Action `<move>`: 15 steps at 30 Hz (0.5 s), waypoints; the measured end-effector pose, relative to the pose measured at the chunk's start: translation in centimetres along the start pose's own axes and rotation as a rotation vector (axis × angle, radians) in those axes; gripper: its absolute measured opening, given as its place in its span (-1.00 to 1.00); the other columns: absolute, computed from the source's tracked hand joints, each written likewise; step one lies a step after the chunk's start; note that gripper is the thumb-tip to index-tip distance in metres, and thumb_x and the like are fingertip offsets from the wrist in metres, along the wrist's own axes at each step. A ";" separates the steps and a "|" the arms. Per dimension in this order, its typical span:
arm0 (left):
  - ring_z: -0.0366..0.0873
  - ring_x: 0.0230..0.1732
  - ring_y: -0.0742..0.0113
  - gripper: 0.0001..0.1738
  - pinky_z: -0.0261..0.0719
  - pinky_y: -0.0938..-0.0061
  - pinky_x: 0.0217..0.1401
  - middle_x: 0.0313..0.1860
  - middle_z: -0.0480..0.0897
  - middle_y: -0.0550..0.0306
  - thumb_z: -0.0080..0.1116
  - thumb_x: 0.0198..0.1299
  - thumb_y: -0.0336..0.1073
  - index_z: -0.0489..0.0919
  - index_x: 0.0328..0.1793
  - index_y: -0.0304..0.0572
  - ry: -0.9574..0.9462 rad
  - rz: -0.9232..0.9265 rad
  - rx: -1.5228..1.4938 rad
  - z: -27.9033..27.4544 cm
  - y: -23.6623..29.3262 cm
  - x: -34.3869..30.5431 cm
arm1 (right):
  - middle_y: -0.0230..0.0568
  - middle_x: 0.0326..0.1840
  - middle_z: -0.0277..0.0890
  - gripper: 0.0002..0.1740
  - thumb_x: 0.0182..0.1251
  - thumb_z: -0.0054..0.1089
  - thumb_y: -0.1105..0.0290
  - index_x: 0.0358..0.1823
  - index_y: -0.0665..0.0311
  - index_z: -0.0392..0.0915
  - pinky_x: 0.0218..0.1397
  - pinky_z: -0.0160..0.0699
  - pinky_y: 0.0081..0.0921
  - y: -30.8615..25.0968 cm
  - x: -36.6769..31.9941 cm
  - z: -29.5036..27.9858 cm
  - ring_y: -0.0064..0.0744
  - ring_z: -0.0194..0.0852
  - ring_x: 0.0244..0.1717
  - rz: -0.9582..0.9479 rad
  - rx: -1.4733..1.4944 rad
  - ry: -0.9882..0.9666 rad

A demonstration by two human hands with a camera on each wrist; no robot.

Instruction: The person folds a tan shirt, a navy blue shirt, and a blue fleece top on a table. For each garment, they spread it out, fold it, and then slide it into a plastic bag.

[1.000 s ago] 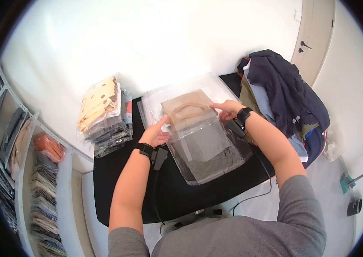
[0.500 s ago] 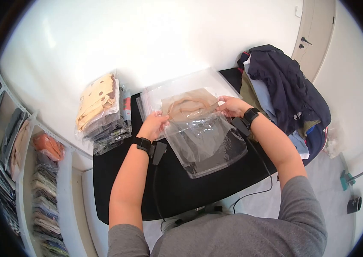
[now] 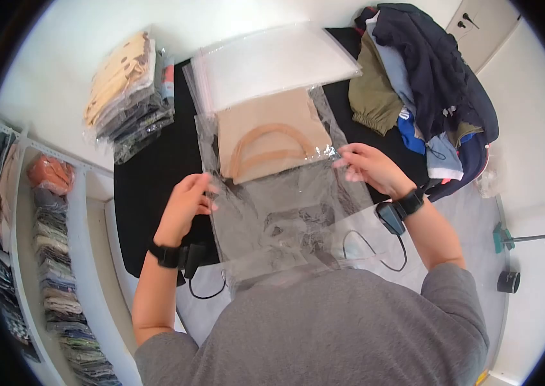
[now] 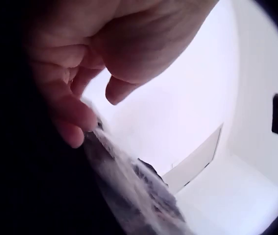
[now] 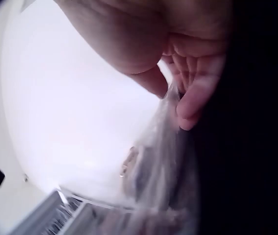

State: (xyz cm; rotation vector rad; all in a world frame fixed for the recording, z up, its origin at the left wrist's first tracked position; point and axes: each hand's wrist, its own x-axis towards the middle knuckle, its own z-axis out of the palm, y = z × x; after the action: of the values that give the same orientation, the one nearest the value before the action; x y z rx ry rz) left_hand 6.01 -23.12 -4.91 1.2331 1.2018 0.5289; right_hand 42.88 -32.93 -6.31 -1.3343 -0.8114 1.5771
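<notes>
Clear bag (image 3: 272, 219) spread across middle of black table (image 3: 144, 206), 6 o'clock end running past near edge toward person. Looks feather-light, limp, slick; should crease easily, might tear if yanked. Tan garment (image 3: 266, 108) up at bag's 12 o'clock, seemingly inside: soft, floppy, likely best supported flat. Right hand (image 3: 372, 168), 3 o'clock, thumb and finger pinching bag. Left hand (image 3: 185, 202), 9 o'clock, thumb standing off bent fingers, bag at fingertips; can't tell if gripped. Surest hold, probably: both side edges, level with garment's lower corners.
</notes>
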 end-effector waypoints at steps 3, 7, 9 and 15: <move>0.59 -0.22 0.37 -0.60 0.51 0.61 -0.28 0.02 0.55 0.06 0.13 0.22 -0.35 0.46 0.19 -0.22 0.122 0.134 0.214 -1.6 -2.0 -2.2 | -0.15 -0.06 0.55 -0.63 0.26 0.11 0.56 0.10 0.30 0.38 -0.24 0.54 -0.64 1.9 -2.1 -1.3 -0.59 0.52 -0.33 -0.116 -0.152 0.103; 0.16 0.43 0.05 -0.28 0.26 0.29 0.36 0.40 0.28 0.03 0.22 -0.12 -0.65 0.43 0.28 -0.06 0.052 0.715 0.830 -0.3 -1.8 -4.1 | -0.11 0.30 0.31 -0.33 -0.04 0.14 0.72 0.19 0.10 0.41 0.23 0.36 -0.35 1.9 -2.9 -0.5 -0.17 0.31 0.28 -0.791 -1.067 0.281; 0.11 0.46 0.01 -0.31 0.20 0.25 0.40 0.42 0.27 0.03 0.25 -0.12 -0.63 0.46 0.25 -0.08 -0.034 0.815 0.995 0.3 -1.1 -4.0 | -0.19 0.39 0.21 -0.34 -0.08 0.18 0.70 0.14 0.05 0.47 0.37 0.17 -0.26 1.5 -2.6 -0.4 -0.11 0.13 0.39 -0.911 -1.354 0.189; 0.28 0.38 0.02 -0.64 0.19 0.23 0.41 0.20 0.52 0.07 0.14 0.11 -0.46 0.57 0.09 -0.17 -0.160 0.813 0.927 0.0 -1.3 -3.3 | -0.45 0.16 0.50 -0.73 0.18 0.20 0.43 -0.06 0.04 0.63 0.46 -0.10 -0.12 0.8 -2.1 -1.1 -0.23 0.18 0.38 -0.804 -1.335 0.038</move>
State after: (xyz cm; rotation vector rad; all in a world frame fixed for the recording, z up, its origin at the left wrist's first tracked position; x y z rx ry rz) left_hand 4.50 -26.34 -4.73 2.5462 0.7567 0.4321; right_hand 43.87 -35.23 -6.48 -1.4948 -2.2117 0.2341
